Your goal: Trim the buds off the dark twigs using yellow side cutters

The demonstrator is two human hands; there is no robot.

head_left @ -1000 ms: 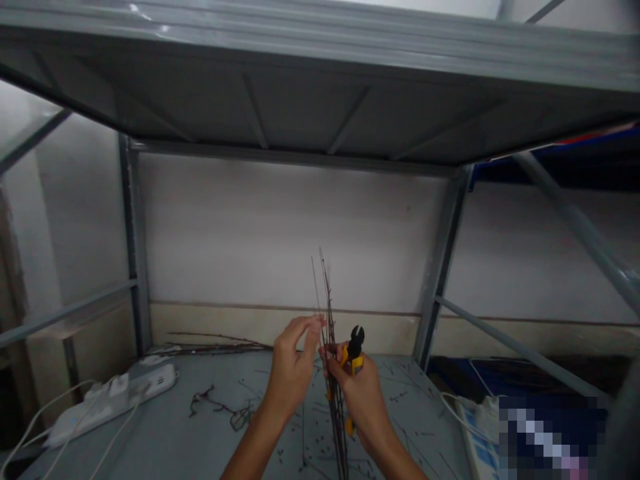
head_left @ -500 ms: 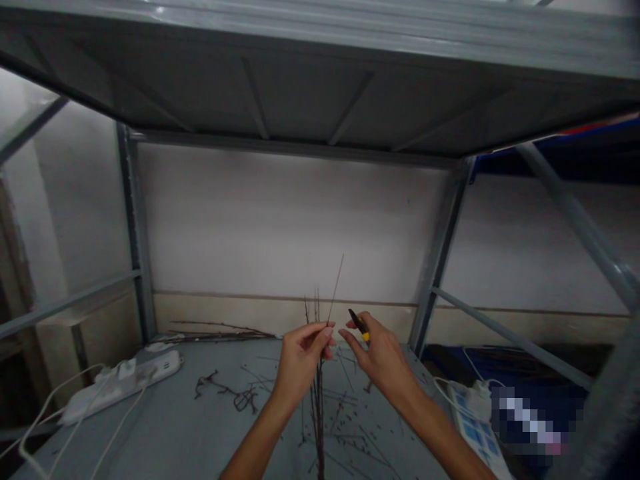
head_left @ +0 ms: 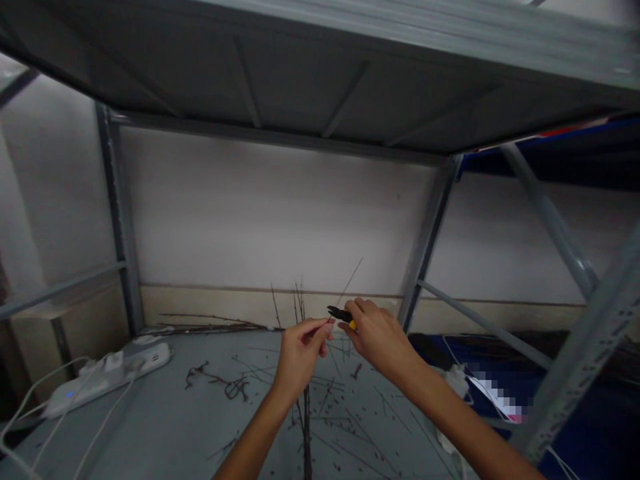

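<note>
My left hand (head_left: 303, 350) is closed in a pinch on a thin dark stem (head_left: 351, 280), a twig or a wire, which slants up to the right. My right hand (head_left: 373, 333) grips a pair of cutting pliers (head_left: 341, 314) with black jaws and a bit of yellow handle showing. The jaws point left and lie at the stem, just above my left fingertips; whether they are closed on it I cannot tell. A dark branch (head_left: 307, 433) with several thin shoots rises behind my left hand, which hides part of it.
Loose twigs (head_left: 363, 433) and small dark bits litter the grey surface (head_left: 165, 427). A curled twig (head_left: 235, 387) lies at left, and long branches (head_left: 215, 327) lie along the back. White power strips (head_left: 110, 380) with cords sit at the left. Grey metal posts (head_left: 435, 227) and an upper deck (head_left: 300, 87) frame the space.
The pliers have moved left, from apart to right beside my left fingertips, with the jaws now at the stem. The stem leans further right. The view has shifted slightly.
</note>
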